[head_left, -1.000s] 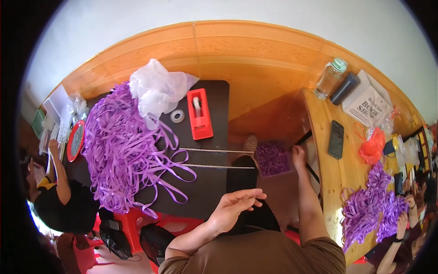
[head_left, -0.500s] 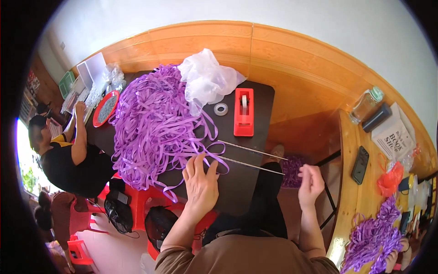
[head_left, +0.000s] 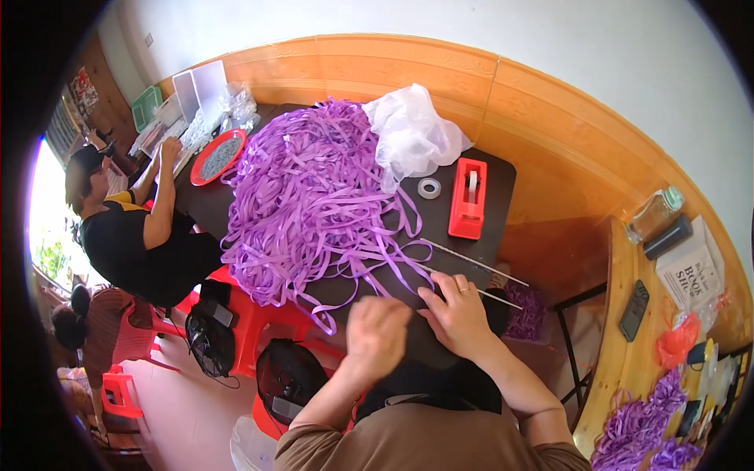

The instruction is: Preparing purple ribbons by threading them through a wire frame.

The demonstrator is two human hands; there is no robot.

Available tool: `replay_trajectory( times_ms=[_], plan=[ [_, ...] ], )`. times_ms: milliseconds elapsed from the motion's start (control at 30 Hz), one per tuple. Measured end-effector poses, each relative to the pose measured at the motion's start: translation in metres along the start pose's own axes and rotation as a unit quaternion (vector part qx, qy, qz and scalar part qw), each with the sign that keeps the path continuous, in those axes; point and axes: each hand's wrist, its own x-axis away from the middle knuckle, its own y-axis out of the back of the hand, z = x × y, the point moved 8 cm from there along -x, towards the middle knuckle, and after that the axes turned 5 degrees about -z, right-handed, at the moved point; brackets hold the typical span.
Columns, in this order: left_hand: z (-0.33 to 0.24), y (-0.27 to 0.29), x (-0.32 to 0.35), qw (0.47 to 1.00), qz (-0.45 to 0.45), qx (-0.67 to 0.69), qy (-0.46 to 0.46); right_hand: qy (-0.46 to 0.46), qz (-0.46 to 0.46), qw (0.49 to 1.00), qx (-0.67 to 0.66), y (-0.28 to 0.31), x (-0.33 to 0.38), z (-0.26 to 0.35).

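A large heap of purple ribbon (head_left: 314,204) covers much of the dark table (head_left: 345,294). My left hand (head_left: 378,336) is over the near table edge, blurred by motion, its fingers curled into a fist; anything inside is hidden. To its right, my right hand (head_left: 457,315), with a ring on one finger, reaches over the table with bent fingers apart. A loose ribbon strand runs down to its fingertips. Two thin pale rods (head_left: 479,261) stick out past the right table edge, and the right hand lies against the nearer one.
Beyond the hands are a red tape dispenser (head_left: 469,200), a tape roll (head_left: 429,188) and a white plastic bag (head_left: 414,137). A person (head_left: 133,228) works at the left by a red plate (head_left: 220,157). A wooden table (head_left: 609,369) with a phone (head_left: 634,311) stands right.
My right hand has moved left from beyond the rod ends to the table edge. My left hand has drawn back from the ribbon and curled up. The view has shifted.
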Motion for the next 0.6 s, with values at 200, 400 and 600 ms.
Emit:
replay_trajectory(
  times_ms=[200,400,600],
  plan=[
    [0.072,0.03,-0.008,0.973,-0.025,-0.182,0.142,-0.004,0.0,0.998,0.059,-0.021,-0.008,-0.001],
    [0.108,0.004,-0.002,0.992,0.018,-0.07,0.107,-0.005,-0.002,0.998,0.055,-0.016,0.001,-0.013],
    [0.128,-0.008,-0.031,0.99,0.011,0.103,0.091,-0.021,-0.037,0.999,0.025,-0.003,0.004,-0.02]
  ],
)
